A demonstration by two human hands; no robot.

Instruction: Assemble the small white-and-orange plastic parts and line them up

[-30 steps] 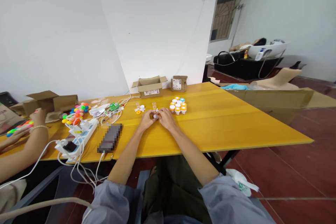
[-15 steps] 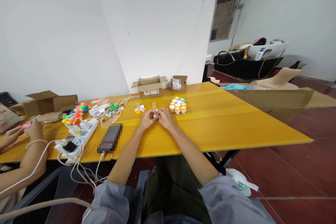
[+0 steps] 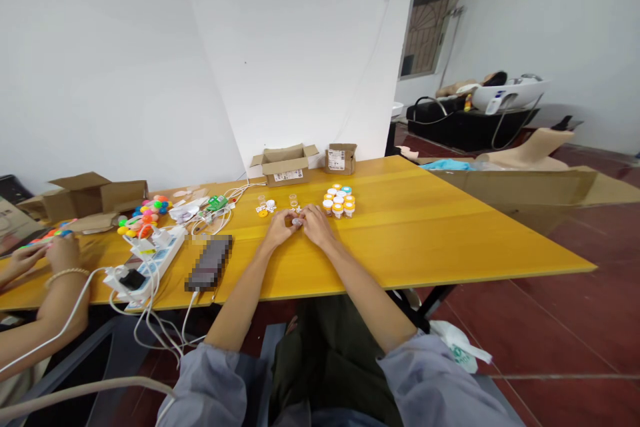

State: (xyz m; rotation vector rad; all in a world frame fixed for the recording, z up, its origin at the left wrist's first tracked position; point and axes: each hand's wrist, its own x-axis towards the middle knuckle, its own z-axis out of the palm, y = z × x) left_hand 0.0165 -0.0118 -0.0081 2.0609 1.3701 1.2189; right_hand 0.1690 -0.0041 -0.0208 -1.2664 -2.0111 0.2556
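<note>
Barely any change on this end: left hand (image 3: pixel 281 230) and right hand (image 3: pixel 316 225) are where they were a second ago, fingers curled in, pinching a clear bit (image 3: pixel 297 222) between them over the desk (image 3: pixel 425 233), left of the jars (image 3: pixel 340 201). Coworker's raised hand (image 3: pixel 65 251) has dropped down beside their other one, though.

Smooth plastic lids (image 3: pixel 338 208), glossy wooden tabletop (image 3: pixel 430 233)

A small pale piece (image 3: pixel 297 222), held up, partly hidden, slightly below-left of frame centre; shape unclear.
</note>
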